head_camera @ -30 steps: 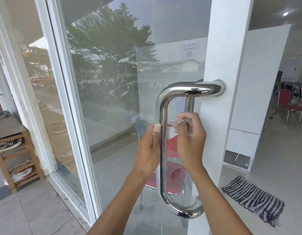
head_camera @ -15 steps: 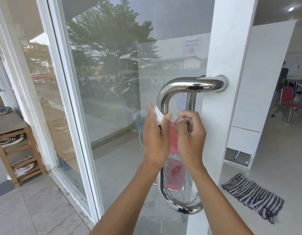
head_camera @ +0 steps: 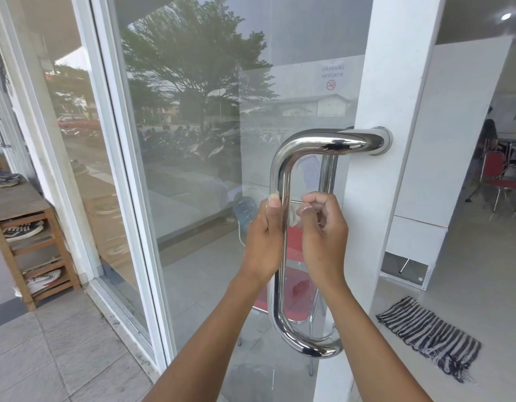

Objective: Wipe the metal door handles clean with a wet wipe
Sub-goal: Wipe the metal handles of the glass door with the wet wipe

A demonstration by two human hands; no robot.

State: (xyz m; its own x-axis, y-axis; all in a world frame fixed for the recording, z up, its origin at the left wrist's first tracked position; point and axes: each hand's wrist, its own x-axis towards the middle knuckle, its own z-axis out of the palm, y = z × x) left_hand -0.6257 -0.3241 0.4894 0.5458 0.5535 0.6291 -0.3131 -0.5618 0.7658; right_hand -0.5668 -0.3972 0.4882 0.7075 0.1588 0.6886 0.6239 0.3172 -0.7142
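A white paper sign (head_camera: 332, 78) is stuck on the glass door (head_camera: 222, 169). It says "DILARANG MEROKOK" in pale red letters. Under the words is a small red circle with a crossed-out cigarette.

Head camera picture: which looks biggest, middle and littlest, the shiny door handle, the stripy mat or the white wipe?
1. Shiny door handle, though it is nearest.
2. Stripy mat.
3. White wipe, mostly hidden between the hands.
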